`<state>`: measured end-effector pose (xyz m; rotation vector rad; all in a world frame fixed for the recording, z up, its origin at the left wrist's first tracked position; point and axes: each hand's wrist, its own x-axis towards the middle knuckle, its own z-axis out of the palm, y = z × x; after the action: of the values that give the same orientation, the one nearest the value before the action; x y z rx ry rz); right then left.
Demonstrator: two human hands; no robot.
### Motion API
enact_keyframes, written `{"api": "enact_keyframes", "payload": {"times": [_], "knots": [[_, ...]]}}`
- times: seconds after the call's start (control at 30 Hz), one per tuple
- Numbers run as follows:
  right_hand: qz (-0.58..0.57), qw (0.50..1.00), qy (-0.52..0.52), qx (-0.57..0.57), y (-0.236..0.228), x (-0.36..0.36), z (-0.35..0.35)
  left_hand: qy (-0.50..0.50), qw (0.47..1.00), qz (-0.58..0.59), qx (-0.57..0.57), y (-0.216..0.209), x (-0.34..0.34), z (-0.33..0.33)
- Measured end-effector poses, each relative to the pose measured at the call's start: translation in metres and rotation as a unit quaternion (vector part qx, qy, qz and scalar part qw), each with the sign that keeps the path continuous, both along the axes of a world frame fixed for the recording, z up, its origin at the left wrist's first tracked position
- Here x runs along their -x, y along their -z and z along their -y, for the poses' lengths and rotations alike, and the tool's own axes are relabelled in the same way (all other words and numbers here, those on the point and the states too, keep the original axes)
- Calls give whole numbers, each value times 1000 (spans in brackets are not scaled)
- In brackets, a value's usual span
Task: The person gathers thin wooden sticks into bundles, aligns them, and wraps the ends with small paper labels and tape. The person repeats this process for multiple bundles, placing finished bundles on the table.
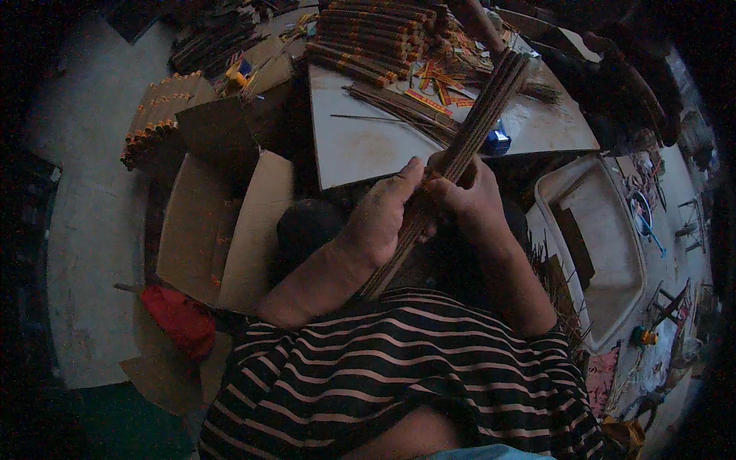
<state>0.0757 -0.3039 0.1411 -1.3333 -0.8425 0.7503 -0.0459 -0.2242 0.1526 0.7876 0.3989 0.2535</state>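
Note:
A long bundle of thin brown sticks (491,100) slants from my lap up over the near edge of the white table (337,157). My left hand (379,211) closes round its lower middle, thumb stretched along it and fingers mostly hidden behind. Just above, my right hand (475,188) grips the same bundle, its thumb pressed across the front. A small orange-red band (429,176) shows between the two thumbs. Loose brown sticks (399,107) lie on the table beyond my hands, beside a blue object (498,139), perhaps a tape dispenser.
Banded bundles (368,34) are stacked at the table's back, near red-and-yellow paper strips (441,84). An open cardboard box (257,218) stands left, with more bundles (165,107) behind and a red cloth or bag (180,322) nearer. A white tub (613,291) sits right. Another person's arm (479,23) reaches in.

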Motion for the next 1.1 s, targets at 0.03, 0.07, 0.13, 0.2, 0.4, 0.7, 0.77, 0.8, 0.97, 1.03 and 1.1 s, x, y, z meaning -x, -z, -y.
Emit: {"api": "enact_keyframes", "payload": {"times": [0.03, 0.07, 0.13, 0.2, 0.4, 0.7, 0.77, 0.8, 0.97, 1.03, 1.1], "knots": [[15, 1000, 6, 0, 1, 0, 0, 5, 1000, -12, -25, -1, -1, 1], [5, 1000, 3, -1, 0, 0, 1, 9, 998, -24, -50, -3, -1, 2], [-14, 1000, -2, -4, -2, 1, 2, 16, 997, -36, -59, -5, -3, 2], [-39, 998, -41, -39, -2, -2, 5, 20, 999, -37, -26, -4, -3, 1], [-114, 980, -131, -93, -1, -12, 7, 74, 997, 4, -29, -8, 0, -4], [-122, 965, -190, -137, 20, -26, -1, 121, 989, 86, 21, 0, 0, -9], [-127, 962, -197, -142, 21, -27, -3, 141, 984, 106, 15, 3, 0, -12], [-128, 962, -199, -138, 20, -26, -3, 151, 982, 116, 12, 4, 0, -13], [-157, 958, -203, -125, 17, -22, -7, 111, 992, 67, -7, -4, 4, -12], [-176, 963, -184, -91, 7, -17, -12, 74, 995, 47, -52, -4, 5, -16], [-226, 955, -127, -141, 9, -13, -20, 18, 992, 35, -123, -4, 1, -25]]}}
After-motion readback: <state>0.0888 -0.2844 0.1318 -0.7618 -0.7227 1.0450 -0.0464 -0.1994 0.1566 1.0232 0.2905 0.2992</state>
